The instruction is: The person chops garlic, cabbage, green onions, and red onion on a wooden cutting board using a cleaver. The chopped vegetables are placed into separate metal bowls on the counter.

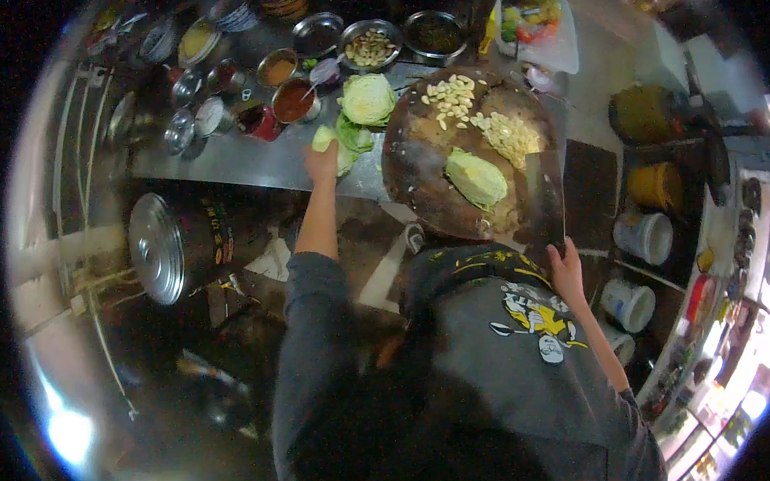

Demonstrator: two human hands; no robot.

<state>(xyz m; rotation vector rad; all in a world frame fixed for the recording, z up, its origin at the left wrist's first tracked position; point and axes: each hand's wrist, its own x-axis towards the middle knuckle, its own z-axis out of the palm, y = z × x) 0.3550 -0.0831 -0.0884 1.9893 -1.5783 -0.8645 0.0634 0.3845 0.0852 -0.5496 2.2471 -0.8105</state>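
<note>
Over the left part of the steel counter, my left hand point(322, 165) grips a pale green piece of cabbage point(324, 139). Beside it lie loose green cabbage leaves point(355, 138), and just behind them a cut cabbage head point(367, 100). My right hand point(567, 271) is closed at the near end of a cleaver point(545, 193); its handle is mostly hidden. The broad blade stands at the right edge of a round wooden chopping block point(420, 147). On the block rest a cabbage piece point(477, 179), whole peeled garlic cloves point(453, 97) and a pile of crushed or chopped garlic point(510, 136).
Along the back stand steel bowls, one with sliced pieces point(370, 47), and a pot of red sauce point(295, 102) with a spoon. A white plastic tub of vegetables point(565, 34) sits back right. A lidded metal drum point(159, 248) stands below left, buckets point(642, 236) at right.
</note>
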